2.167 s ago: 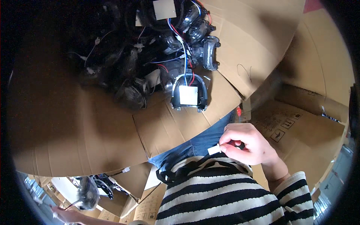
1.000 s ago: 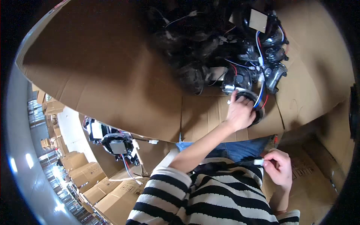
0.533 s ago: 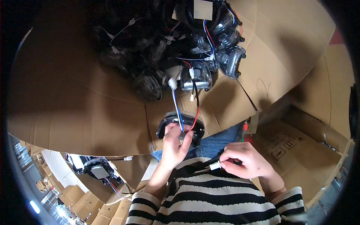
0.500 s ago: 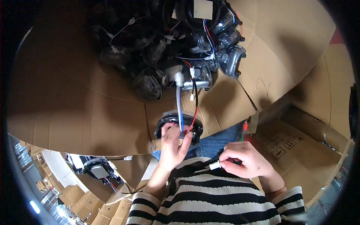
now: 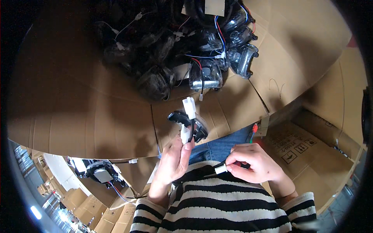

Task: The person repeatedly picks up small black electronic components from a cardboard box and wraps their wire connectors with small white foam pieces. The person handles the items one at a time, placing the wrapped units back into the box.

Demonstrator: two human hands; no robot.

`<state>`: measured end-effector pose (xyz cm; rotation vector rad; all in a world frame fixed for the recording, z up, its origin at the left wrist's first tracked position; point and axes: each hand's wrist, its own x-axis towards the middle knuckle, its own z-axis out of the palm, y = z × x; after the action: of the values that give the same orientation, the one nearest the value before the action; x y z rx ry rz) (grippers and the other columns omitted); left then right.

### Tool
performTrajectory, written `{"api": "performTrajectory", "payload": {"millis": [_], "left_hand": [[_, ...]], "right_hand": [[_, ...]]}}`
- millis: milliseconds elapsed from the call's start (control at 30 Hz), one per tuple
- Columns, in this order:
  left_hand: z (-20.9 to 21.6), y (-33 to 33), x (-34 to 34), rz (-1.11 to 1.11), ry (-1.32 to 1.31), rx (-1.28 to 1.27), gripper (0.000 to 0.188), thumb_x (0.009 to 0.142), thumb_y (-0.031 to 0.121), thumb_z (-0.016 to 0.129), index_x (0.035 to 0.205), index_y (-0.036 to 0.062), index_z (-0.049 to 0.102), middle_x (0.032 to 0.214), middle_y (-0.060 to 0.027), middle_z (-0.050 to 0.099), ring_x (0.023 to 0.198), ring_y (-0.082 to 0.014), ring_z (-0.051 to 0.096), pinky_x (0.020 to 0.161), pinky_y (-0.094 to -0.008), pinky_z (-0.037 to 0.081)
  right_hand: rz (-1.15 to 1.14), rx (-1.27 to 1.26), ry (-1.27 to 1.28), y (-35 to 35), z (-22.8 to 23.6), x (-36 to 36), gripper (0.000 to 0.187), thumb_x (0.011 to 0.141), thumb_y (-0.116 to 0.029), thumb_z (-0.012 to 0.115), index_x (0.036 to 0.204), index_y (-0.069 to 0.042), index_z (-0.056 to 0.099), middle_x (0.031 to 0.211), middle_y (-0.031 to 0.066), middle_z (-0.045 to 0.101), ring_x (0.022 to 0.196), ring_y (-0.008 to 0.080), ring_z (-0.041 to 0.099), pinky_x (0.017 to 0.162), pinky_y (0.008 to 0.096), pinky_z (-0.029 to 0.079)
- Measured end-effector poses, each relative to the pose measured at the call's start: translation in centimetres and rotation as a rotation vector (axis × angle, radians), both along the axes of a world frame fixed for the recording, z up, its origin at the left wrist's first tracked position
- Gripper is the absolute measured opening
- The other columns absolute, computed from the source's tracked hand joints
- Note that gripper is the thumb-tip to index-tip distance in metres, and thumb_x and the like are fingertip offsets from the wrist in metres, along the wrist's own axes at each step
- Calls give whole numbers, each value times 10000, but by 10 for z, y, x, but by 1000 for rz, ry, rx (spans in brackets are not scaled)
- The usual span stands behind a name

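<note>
My left hand point(image 5: 173, 157) is closed, thumb and fingers pinching a white wire connector point(image 5: 185, 134). A second white connector point(image 5: 189, 107) on a black cable stands up just beyond it. Behind these is a lamp point(image 5: 200, 127) with a black housing and a clear lens, tilted at my fingertips; whether my fingers also grip it is hidden. In front of my striped top, my right hand point(image 5: 252, 163) is curled closed on another white connector point(image 5: 220, 169), with thin wires trailing from it.
Several clear-lensed lamps point(image 5: 206, 75) with wires lie piled in a large cardboard box point(image 5: 89, 128) ahead. At lower left sits another lamp unit point(image 5: 103, 174) with wires. An open carton point(image 5: 307, 155) stands at right, beside a red connector point(image 5: 255, 128).
My left hand has shifted its grip from the lamp's back to a white connector. The lamp has tilted, and its connectors have come nearer my hand. My right hand has barely moved.
</note>
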<state>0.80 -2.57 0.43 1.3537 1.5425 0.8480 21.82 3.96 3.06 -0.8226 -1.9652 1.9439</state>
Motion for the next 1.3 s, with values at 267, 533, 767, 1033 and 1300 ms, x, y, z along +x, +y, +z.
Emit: {"api": "performTrajectory", "payload": {"millis": [267, 533, 767, 1033, 1300], "left_hand": [[-2, 1, -4, -221, 193, 143, 479, 669, -49, 584, 1137, 15, 503, 816, -151, 588, 628, -286, 565, 567, -337, 475], [-6, 7, 1, -263, 478, 334, 642, 522, -56, 572, 1156, 0, 489, 746, -106, 563, 584, -228, 541, 555, -322, 461], [-8, 9, 1, -241, 516, 371, 614, 537, -58, 566, 1145, -16, 494, 703, -95, 541, 553, -216, 519, 540, -317, 454], [-3, -3, -8, 17, -56, 52, 318, 678, -57, 579, 993, -12, 595, 713, -82, 589, 527, -145, 505, 513, -260, 418], [-6, -1, -13, -63, -460, 10, 109, 747, 18, 594, 851, -6, 618, 742, -75, 606, 598, -134, 491, 519, -242, 368]], "right_hand": [[-169, 58, 20, 6, 10, -15, 65, 727, -40, 590, 753, -23, 534, 634, 67, 522, 526, 211, 484, 472, 307, 353], [-287, 133, -62, 5, 8, -24, 80, 721, -42, 580, 758, -15, 515, 622, 88, 522, 534, 246, 526, 476, 342, 390], [-319, 288, -184, 0, 4, -29, 73, 704, -7, 595, 748, -15, 537, 597, 71, 507, 479, 176, 488, 417, 279, 353], [-315, 63, -146, 16, 22, 1, 31, 717, -25, 573, 734, -12, 550, 622, 56, 506, 483, 176, 453, 452, 282, 338], [-297, 141, 45, 25, 28, 14, 68, 711, -25, 576, 778, -13, 578, 642, 66, 513, 559, 204, 467, 495, 303, 351]]}}
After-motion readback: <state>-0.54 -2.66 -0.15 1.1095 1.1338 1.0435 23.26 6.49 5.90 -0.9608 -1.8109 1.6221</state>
